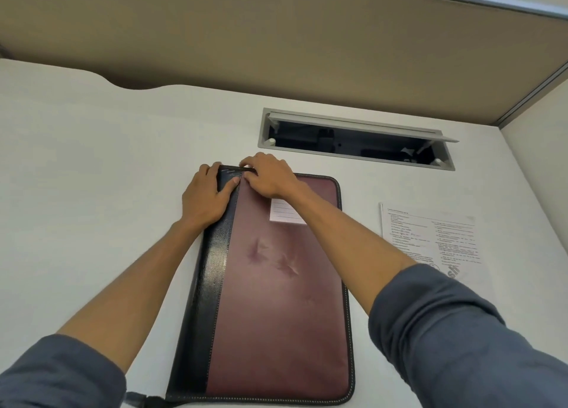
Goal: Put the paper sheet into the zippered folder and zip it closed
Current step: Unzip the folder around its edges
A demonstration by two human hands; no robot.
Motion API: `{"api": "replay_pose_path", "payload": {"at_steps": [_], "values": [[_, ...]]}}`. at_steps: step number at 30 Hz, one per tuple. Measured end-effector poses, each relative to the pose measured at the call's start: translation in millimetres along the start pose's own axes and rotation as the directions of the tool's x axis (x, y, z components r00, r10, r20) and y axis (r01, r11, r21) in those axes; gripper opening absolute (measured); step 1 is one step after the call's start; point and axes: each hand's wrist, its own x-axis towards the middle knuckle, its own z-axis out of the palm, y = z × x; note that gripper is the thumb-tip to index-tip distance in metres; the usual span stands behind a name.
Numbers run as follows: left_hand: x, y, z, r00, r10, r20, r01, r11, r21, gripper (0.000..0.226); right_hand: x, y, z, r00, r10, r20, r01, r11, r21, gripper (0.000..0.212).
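A maroon and black zippered folder lies flat and closed on the white desk, its long side running away from me. My left hand grips the folder's far left corner, thumb on the black spine strip. My right hand sits at the far edge beside it, fingers curled and pinching at the zipper there; the pull itself is hidden under the fingers. A printed paper sheet lies flat on the desk to the right of the folder, untouched.
A small lined label is stuck on the folder's cover. An open grey cable hatch is set into the desk behind the folder. A beige partition wall stands at the desk's back. A dark strap sticks out at the folder's near left corner.
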Motion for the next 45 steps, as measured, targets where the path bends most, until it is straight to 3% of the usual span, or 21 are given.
{"api": "replay_pose_path", "payload": {"at_steps": [5,15,21,29,35,40,45], "values": [[-4,-1,3,0.997,-0.061,-0.056,0.049,0.978,-0.202,0.069,24,-12,0,0.996,-0.015,0.088,0.004,0.992,0.126,0.036],[-3,-3,7,0.993,-0.081,-0.081,0.061,0.973,-0.224,0.071,47,-28,-6,0.963,-0.117,0.244,0.078,0.984,0.162,0.047],[-2,-6,9,0.991,-0.097,-0.09,0.075,0.971,-0.227,0.072,57,-37,-15,0.949,-0.138,0.283,0.124,0.99,0.067,0.041],[-1,-11,11,0.994,-0.017,-0.112,0.0,0.989,-0.146,0.053,60,-30,-21,0.965,-0.148,0.218,0.158,0.987,-0.028,0.026],[3,-13,12,0.997,0.004,-0.08,-0.012,0.994,-0.109,0.053,58,-20,-28,0.96,-0.217,0.179,0.239,0.965,-0.109,0.019],[2,-13,12,0.997,-0.002,-0.076,-0.008,0.991,-0.137,0.049,52,-16,-28,0.928,-0.33,0.175,0.371,0.868,-0.331,0.025],[3,-14,12,0.998,-0.016,-0.058,0.005,0.985,-0.172,0.05,40,0,-40,0.91,-0.372,0.185,0.411,0.744,-0.527,0.025]]}}
